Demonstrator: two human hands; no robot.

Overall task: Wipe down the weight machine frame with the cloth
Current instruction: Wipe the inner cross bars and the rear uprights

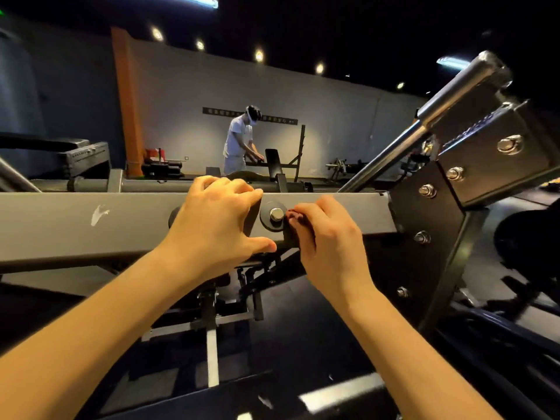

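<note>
A grey horizontal beam [91, 225] of the weight machine frame crosses the view at mid height. A black round washer with a silver bolt [276, 214] sits on its face. My left hand [216, 225] grips the beam just left of the bolt, fingers over the top edge and thumb under the bottom edge. My right hand [325, 237] holds a small dark cloth [295, 225] bunched in its curled fingers and presses it against the beam right beside the bolt. Most of the cloth is hidden by the hand.
A black steel plate with several bolts [430, 237] joins the beam on the right, with a chrome bar [424, 137] slanting up from it. Machine linkage and a dark floor [303, 328] lie below. A person in white [239, 140] stands at a bench far back.
</note>
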